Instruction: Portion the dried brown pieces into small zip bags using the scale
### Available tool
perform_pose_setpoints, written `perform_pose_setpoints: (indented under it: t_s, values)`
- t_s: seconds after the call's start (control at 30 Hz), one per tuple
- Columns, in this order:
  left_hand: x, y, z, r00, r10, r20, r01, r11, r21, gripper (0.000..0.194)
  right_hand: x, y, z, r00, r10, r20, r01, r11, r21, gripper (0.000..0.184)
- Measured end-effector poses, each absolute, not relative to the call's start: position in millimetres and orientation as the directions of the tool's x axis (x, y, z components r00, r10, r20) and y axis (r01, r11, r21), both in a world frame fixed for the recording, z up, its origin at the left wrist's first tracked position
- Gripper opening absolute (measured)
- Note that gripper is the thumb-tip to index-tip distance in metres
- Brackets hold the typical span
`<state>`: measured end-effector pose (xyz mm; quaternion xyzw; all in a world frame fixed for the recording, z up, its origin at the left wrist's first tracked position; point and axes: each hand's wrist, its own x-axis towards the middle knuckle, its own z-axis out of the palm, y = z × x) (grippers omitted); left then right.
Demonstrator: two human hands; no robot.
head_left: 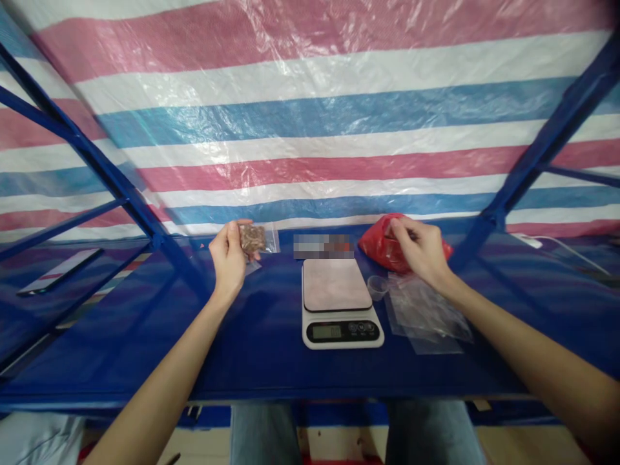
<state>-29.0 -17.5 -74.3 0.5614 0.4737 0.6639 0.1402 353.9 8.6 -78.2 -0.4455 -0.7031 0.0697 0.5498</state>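
My left hand [228,253] is closed on a small clear zip bag [254,239] with brown bits inside, held low over the left of the blue table. On the right, my right hand [420,248] has its fingers pinched at the opening of a red plastic bag [382,244]; what the fingertips hold, if anything beyond the bag, is hidden. Between the hands stands a white kitchen scale [337,285], nothing on its plate, its display lit. A small clear cup [377,287] sits against the scale's right side. Flat clear bags [426,316] lie below my right hand.
A blurred-out packet [323,247] lies behind the scale. Blue metal frame posts [504,200] rise on both sides, before a striped plastic sheet [310,123]. A phone [61,271] rests at the far left; a white cable [571,244] lies at the right.
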Motion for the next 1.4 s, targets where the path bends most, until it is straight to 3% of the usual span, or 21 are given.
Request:
perform_pose_setpoints:
  t_s: [0.07,0.17,0.3,0.43,0.6,0.77,0.9,1.0,1.1,1.23,1.4]
  values:
    - [-8.4,-6.8,-69.2,-0.293,0.793,0.535,0.11,-0.528,0.842,0.056,345.4,7.8,-74.1,-0.066,0.739,0.671,0.449,0.623,-0.641,0.044]
    - [30.7,8.0,-57.4,-0.098,0.847,0.523,-0.034,-0.528,0.848,0.059,328.5,4.1,-66.3,-0.18,0.765,0.618,0.262,0.643,-0.719,0.044]
    - [72.9,14.3,-45.0,0.131,0.813,0.567,-0.071,-0.563,0.824,0.058,304.4,-4.1,-62.2,-0.355,0.797,0.488,0.066,0.542,-0.838,0.049]
    - [85.1,9.3,-46.6,0.159,0.799,0.58,-0.073,-0.576,0.814,0.056,292.1,-7.1,-68.1,-0.391,0.825,0.407,-0.058,0.419,-0.906,0.037]
    - [79.2,6.8,-58.3,0.151,0.821,0.55,-0.072,-0.546,0.835,0.059,291.1,4.8,-68.2,-0.357,0.861,0.361,-0.221,0.298,-0.929,0.039]
    - [71.9,12.8,-70.6,0.047,0.842,0.538,-0.006,-0.538,0.843,0.056,290.8,17.6,-61.3,-0.383,0.868,0.316,-0.199,0.256,-0.946,0.039]
    - [67.8,7.2,-77.0,-0.132,0.705,0.697,0.23,-0.662,0.713,0.039,288.3,19.2,-60.5,-0.371,0.873,0.316,-0.227,0.245,-0.943,0.04]
    - [72.3,-6.2,-77.1,-0.047,0.558,0.829,0.43,-0.737,0.521,0.031,285.1,12.8,-60.4,-0.359,0.88,0.312,-0.241,0.235,-0.942,0.042]
    - [82.6,-20.7,-76.2,0.081,0.508,0.858,0.439,-0.79,0.427,0.033,279.3,2.6,-57.9,-0.333,0.886,0.323,-0.239,0.253,-0.938,0.047]
    - [92.4,-31.4,-74.7,0.188,0.543,0.818,0.382,-0.808,0.449,0.036,269.0,-7.6,-52.6,-0.295,0.891,0.345,-0.21,0.292,-0.933,0.052]
    - [91.8,-31.7,-67.7,0.232,0.659,0.716,0.336,-0.744,0.577,0.047,263.1,-10.0,-51.6,-0.354,0.85,0.391,-0.196,0.342,-0.919,0.054]
